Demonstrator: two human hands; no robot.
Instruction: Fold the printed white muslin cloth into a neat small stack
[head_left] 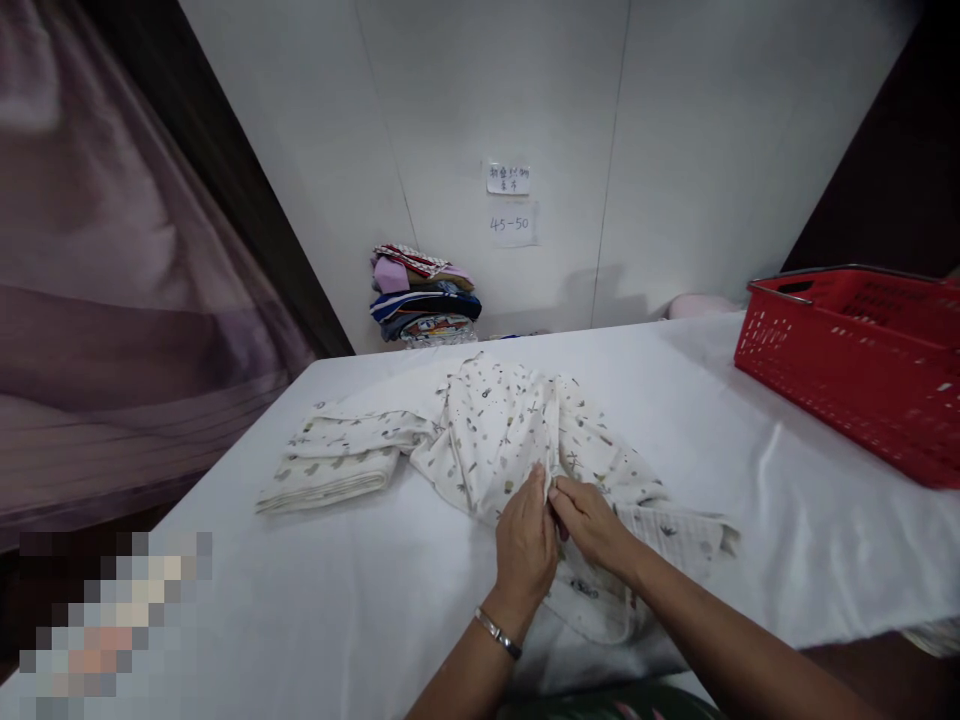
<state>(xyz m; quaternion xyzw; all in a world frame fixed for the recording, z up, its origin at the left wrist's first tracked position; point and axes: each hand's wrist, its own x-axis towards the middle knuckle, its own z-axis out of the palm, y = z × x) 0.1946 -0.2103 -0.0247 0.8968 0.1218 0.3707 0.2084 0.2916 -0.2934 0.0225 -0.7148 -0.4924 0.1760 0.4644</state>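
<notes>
A white long-sleeved top (499,425) with small grey-green and brown prints lies spread out on the white-covered table. Near the middle of its front, my left hand (527,530) pinches the cloth edge, its fingers pointing up and close together. Right beside it, my right hand (592,518) grips the same edge between thumb and bent finger. The fingertips nearly meet, and whatever small detail lies between them is hidden. One sleeve reaches left over a folded printed cloth (330,482); the other slants down to the right. The lower part bunches under my wrists.
A red plastic basket (847,375) with a metal handle stands on the table (315,600) at the right. Behind the table's far edge rises a stack of folded clothes (425,295). Paper notes (514,225) hang on the wall, and a pinkish curtain (127,270) hangs at the left.
</notes>
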